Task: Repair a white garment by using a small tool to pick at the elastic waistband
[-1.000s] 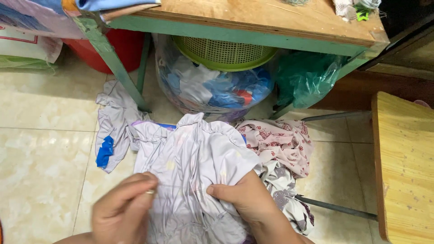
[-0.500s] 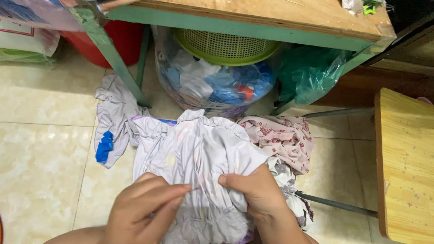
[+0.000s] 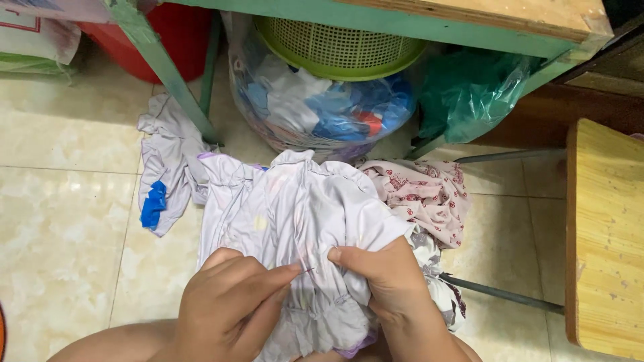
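Note:
A pale lilac garment [image 3: 295, 214] lies bunched on my lap and spills onto the tiled floor. My right hand [image 3: 386, 281] grips a gathered fold of it, thumb on top. My left hand [image 3: 231, 305] pinches a thin needle [image 3: 305, 271] between thumb and forefinger, its tip against the cloth beside my right thumb. Whether a thread runs from it I cannot tell.
A pink flowered cloth [image 3: 426, 194] lies to the right, a lilac rag with a blue patch [image 3: 164, 181] to the left. Behind stand a clear sack of clothes [image 3: 322, 114] under a green basket [image 3: 335, 47], a green table leg [image 3: 161, 67], a red tub [image 3: 168, 40], a green bag [image 3: 469, 94] and a wooden stool [image 3: 604, 234].
My hands have closed in on each other over the garment. My left fingers now point at my right thumb with the needle between them. The view has tipped down slightly.

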